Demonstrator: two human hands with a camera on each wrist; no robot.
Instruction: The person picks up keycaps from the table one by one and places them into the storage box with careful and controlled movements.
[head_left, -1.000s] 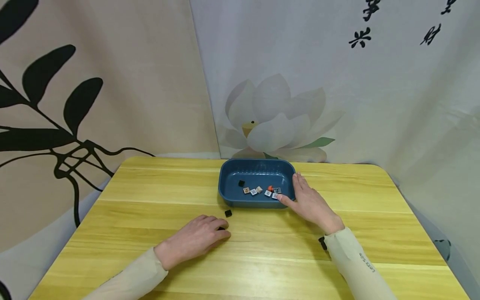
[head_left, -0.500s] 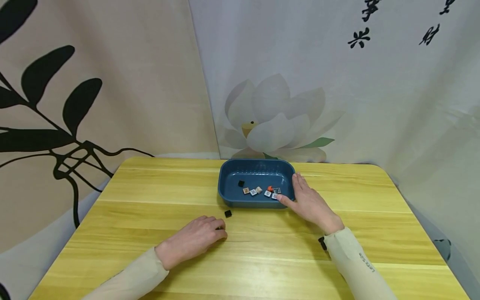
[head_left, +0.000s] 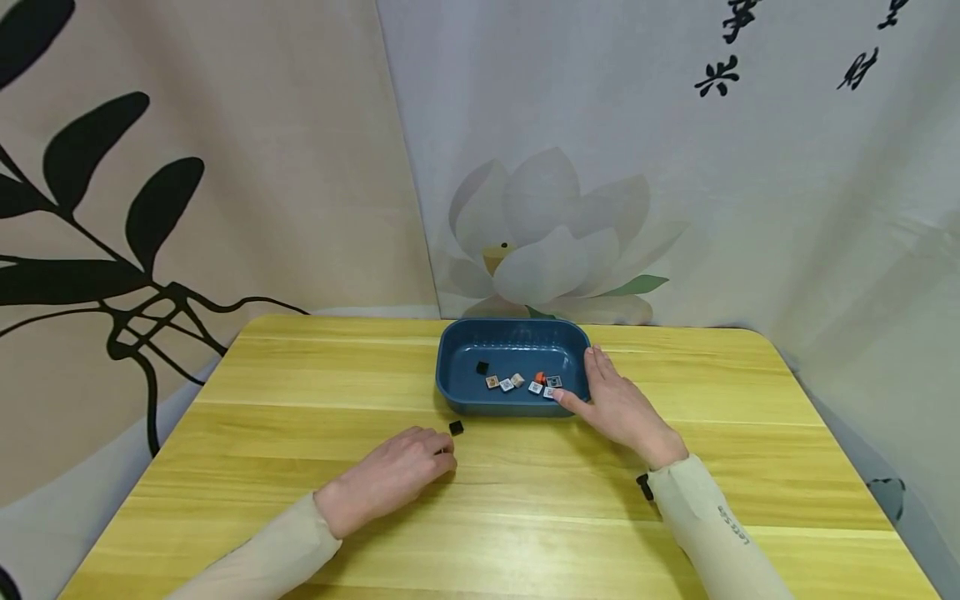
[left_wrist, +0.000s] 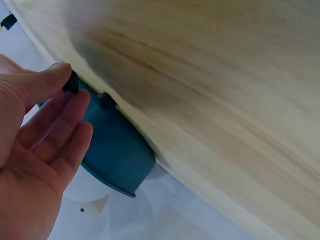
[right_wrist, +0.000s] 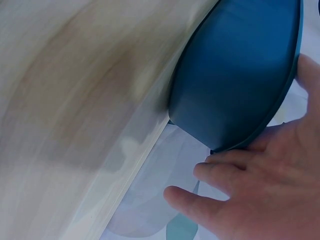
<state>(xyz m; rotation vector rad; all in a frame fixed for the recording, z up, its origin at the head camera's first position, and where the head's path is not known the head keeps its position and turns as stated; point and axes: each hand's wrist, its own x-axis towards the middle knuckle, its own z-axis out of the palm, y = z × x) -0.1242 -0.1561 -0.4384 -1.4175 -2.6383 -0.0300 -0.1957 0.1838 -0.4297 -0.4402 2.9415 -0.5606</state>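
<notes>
My left hand [head_left: 393, 471] is low over the table, left of centre. Its thumb and fingertips pinch a small black cube [left_wrist: 72, 82], mostly covered by the fingers. Another black cube [head_left: 456, 427] lies on the table just beyond those fingertips, in front of a blue rectangular tray [head_left: 513, 409]. My right hand [head_left: 622, 408] rests against the tray's right end, fingers fairly straight along the outside and thumb at the front rim. Inside the tray lie several small white and beige cubes [head_left: 506, 384], an orange piece [head_left: 540, 377] and a black cube [head_left: 482, 367].
The tray stands at the back of a yellow wood-grain table [head_left: 300, 392]. Behind the table hangs a pale curtain [head_left: 300, 167] with printed leaves, a flower and dark characters. A dark wrist strap piece [head_left: 645, 487] shows at the right sleeve.
My left hand drew back slightly, then moved a little towards the black cube on the table. A black cube showing under its fingers earlier is now pinched there. The right hand stays put.
</notes>
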